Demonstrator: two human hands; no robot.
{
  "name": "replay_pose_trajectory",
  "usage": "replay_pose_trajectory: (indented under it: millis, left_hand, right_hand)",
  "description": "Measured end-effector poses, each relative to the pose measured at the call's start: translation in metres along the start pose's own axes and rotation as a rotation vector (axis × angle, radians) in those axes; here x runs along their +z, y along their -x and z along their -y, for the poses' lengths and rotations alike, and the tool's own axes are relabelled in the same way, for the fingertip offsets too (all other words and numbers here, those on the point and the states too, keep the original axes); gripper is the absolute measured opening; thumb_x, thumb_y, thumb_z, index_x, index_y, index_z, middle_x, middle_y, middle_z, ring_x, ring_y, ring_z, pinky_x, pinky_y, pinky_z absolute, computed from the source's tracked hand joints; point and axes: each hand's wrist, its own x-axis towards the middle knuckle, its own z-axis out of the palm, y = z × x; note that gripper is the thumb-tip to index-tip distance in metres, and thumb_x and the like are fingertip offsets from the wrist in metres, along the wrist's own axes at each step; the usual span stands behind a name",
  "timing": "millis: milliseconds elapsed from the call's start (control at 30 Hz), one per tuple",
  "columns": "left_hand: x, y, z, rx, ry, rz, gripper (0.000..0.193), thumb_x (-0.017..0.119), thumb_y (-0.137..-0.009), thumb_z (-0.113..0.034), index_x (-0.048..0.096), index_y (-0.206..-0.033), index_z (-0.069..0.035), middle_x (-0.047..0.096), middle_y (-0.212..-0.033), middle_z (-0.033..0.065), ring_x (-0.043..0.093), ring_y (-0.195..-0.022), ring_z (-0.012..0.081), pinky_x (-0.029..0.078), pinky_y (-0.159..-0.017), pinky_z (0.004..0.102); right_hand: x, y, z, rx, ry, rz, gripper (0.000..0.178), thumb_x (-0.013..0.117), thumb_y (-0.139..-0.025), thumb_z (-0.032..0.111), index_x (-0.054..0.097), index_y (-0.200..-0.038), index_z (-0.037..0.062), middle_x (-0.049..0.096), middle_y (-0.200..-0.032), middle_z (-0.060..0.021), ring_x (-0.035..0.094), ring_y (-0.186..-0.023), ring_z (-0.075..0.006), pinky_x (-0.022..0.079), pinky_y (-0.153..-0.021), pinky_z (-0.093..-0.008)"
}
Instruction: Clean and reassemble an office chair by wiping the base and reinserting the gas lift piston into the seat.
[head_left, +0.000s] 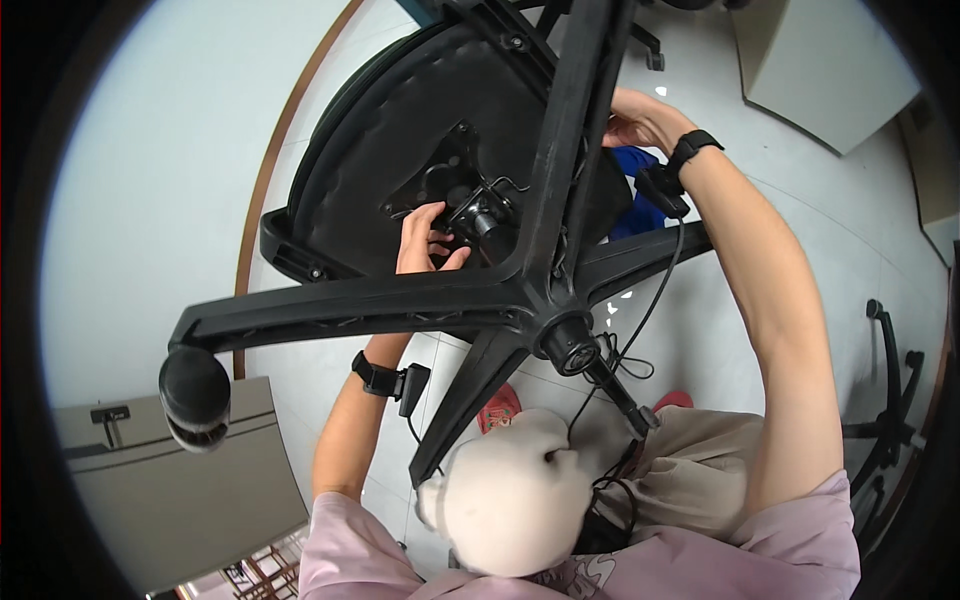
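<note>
An office chair is turned over, its black five-legged base (540,290) raised toward me and its black seat underside (370,170) behind it. My left hand (430,240) reaches behind a base leg to the black metal mechanism (470,205) under the seat. Its fingers are apart and curved beside the centre column, with no held thing visible. My right hand (640,118) is at the far right, next to the seat's edge and another base leg, which hides its fingertips. A blue cloth-like thing (640,190) shows below it. A black caster (195,395) sits on the left leg.
Straps with small black devices and cables (650,310) are on both wrists. A pale cabinet (180,480) stands lower left, another cabinet (830,70) upper right. Another chair base (885,400) is at right. A pale rounded shape (515,490) and red shoes (497,408) are near me.
</note>
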Motion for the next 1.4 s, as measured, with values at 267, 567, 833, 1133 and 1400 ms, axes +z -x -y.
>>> replay_pose_trajectory:
  millis: [267, 567, 833, 1133, 1400]
  left_hand:
    - [0.025, 0.010, 0.003, 0.107, -0.061, -0.174, 0.077, 0.087, -0.080, -0.011, 0.048, -0.145, -0.003, 0.043, -0.151, 0.0136, 0.064, -0.105, 0.0206, 0.057, -0.088, 0.0315]
    - [0.006, 0.009, 0.002, 0.066, 0.021, -0.035, 0.067, 0.084, -0.083, -0.007, 0.051, -0.142, -0.005, 0.044, -0.147, 0.0115, 0.063, -0.106, 0.0183, 0.056, -0.088, 0.0304]
    - [0.020, -0.009, 0.000, 0.118, 0.063, -0.084, 0.050, 0.082, -0.084, -0.002, 0.059, -0.129, -0.002, 0.053, -0.132, 0.0092, 0.064, -0.095, 0.0144, 0.057, -0.078, 0.0259]
    - [0.024, 0.001, -0.011, 0.092, -0.046, -0.156, 0.072, 0.087, -0.080, -0.015, 0.051, -0.142, -0.005, 0.053, -0.139, 0.0113, 0.064, -0.090, 0.0192, 0.057, -0.076, 0.0307]
    - [0.034, -0.003, -0.014, 0.131, -0.314, -0.269, 0.085, 0.087, -0.069, -0.027, 0.051, -0.143, -0.002, 0.059, -0.120, 0.0149, 0.064, -0.085, 0.0267, 0.055, -0.075, 0.0369]
  right_hand:
    - [0.000, 0.009, -0.015, -0.184, 0.047, -0.009, 0.030, 0.060, -0.093, 0.023, 0.053, -0.108, -0.0028, 0.066, -0.094, -0.0188, 0.066, -0.057, -0.0214, 0.064, -0.058, -0.0293]
    - [0.007, 0.014, -0.031, -0.514, 0.218, -0.149, 0.053, 0.054, -0.093, 0.056, 0.070, -0.089, 0.0056, 0.072, -0.091, -0.0105, 0.066, -0.091, -0.0240, 0.047, -0.088, -0.0440]
    - [-0.029, -0.044, -0.040, -0.602, 0.682, -0.564, 0.046, 0.057, -0.102, 0.033, 0.059, -0.139, 0.0060, 0.063, -0.136, -0.0200, 0.057, -0.132, -0.0368, 0.045, -0.108, -0.0447]
    - [0.045, 0.037, 0.023, -0.435, 0.735, -0.630, 0.070, 0.027, -0.099, 0.043, 0.070, -0.080, -0.0088, 0.074, -0.086, -0.0247, 0.073, -0.077, -0.0429, 0.060, -0.083, -0.0440]
    - [0.032, 0.026, 0.019, -0.392, 0.743, -0.551, 0.072, 0.026, -0.100, 0.043, 0.071, -0.091, -0.0130, 0.075, -0.095, -0.0250, 0.074, -0.091, -0.0455, 0.064, -0.081, -0.0489]
